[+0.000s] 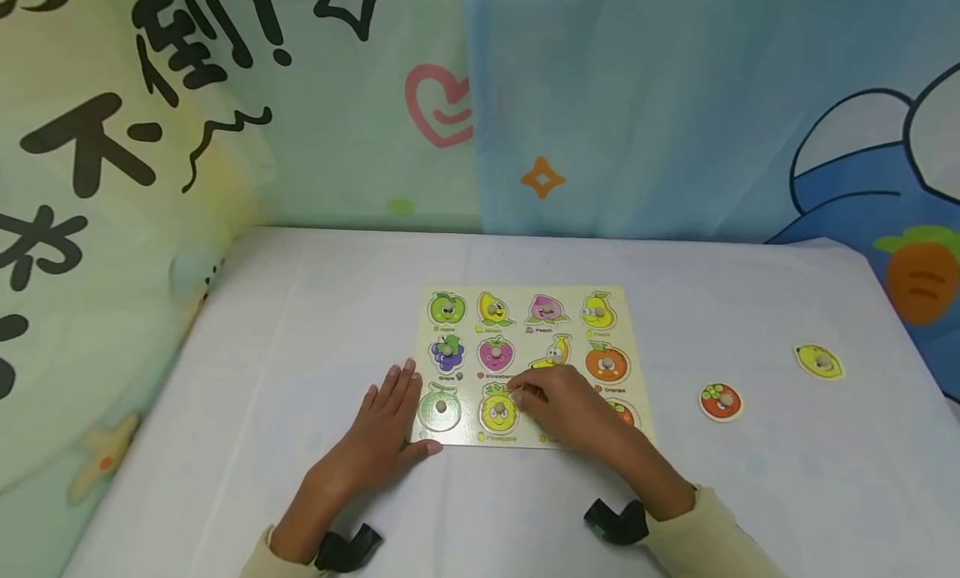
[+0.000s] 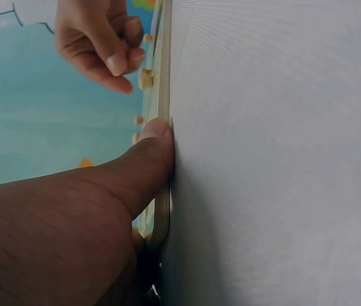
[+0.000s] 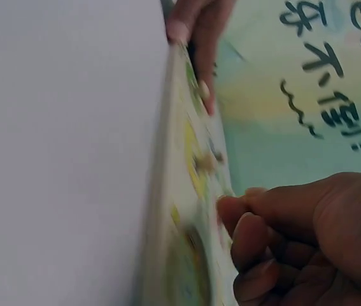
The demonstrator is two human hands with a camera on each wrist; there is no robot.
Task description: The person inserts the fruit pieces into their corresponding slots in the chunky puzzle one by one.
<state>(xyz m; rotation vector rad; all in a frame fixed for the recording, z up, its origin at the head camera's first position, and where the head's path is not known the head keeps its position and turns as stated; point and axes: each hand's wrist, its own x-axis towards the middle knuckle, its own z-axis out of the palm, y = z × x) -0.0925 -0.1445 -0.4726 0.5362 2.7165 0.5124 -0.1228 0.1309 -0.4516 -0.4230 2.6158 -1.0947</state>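
Note:
A fruit puzzle board [image 1: 467,381] lies on the white table, with pictured pieces that have small round knobs. My left hand [image 1: 382,424] rests at its lower left corner, fingers straight along the left side. The left thumb [image 2: 155,143] touches the front edge. My right hand [image 1: 566,403] hovers over the board's lower middle, beside the pineapple piece [image 1: 498,411]. Its fingers are loosely curled; in the right wrist view no piece shows in the fingers [image 3: 247,233]. A melon piece [image 1: 439,410] sits near my left thumb. My right hand hides part of the bottom row.
Two loose pieces lie right of the board: a red tomato piece [image 1: 722,401] and, farther out, a yellow lemon piece [image 1: 819,361]. A printed cloth backdrop [image 1: 637,103] stands behind the white table [image 1: 337,311]. Black straps [image 1: 618,524] are around both wrists.

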